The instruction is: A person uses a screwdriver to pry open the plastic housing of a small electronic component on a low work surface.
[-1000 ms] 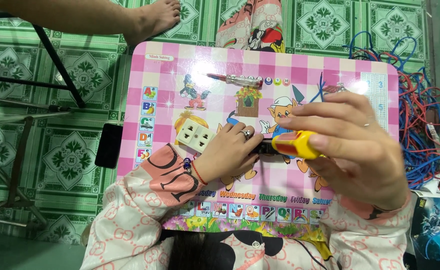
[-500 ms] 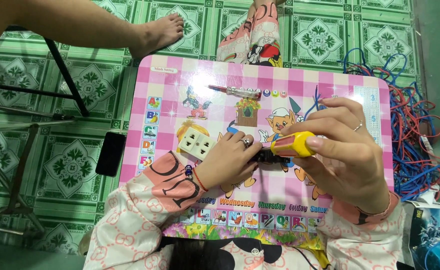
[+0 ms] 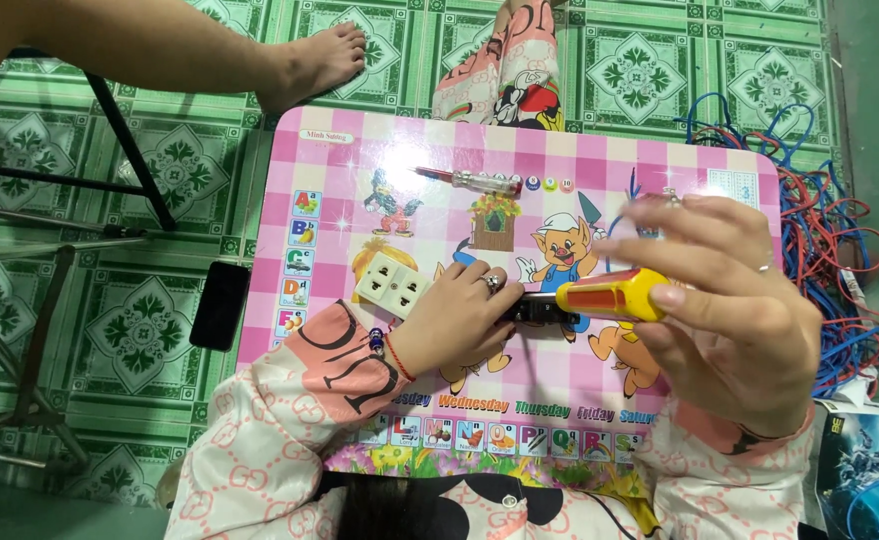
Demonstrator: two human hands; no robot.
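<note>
Tool: yellow-and-red plastic-handled screwdriver [image 3: 610, 296], centre of the frame, lying level with its tip toward a small dark part [image 3: 540, 310].
Right hand [image 3: 730, 320]: grip closed around the handle, thumb on its end, fingers [image 3: 660, 230] spread over the top.
Left hand [image 3: 465, 318]: grip closed on the dark part, pinning it to the surface [image 3: 600, 150]; the shaft is hidden between the hands.
Handling, judged: the handle is stiff, light and smooth, best taken around its thick middle; the dark part is small and rigid, and likely to slip unless pressed down.
Socket: cream plastic outlet block [image 3: 393, 290], just left of the left hand, touching the wrist area.
Second tool: slim clear-handled tester screwdriver [image 3: 470, 181], upper centre, well apart.
Surface print: pink checked top with cartoon animals, a column of small picture squares at left, a coloured picture strip along the lower edge.
Wires: tangle of blue and red cable [image 3: 840, 260], right edge, on the floor.
Package: blue-grey printed box [image 3: 875, 470], lower right corner.
Phone: black slab [image 3: 220, 305], left of the surface on the green tiles.
</note>
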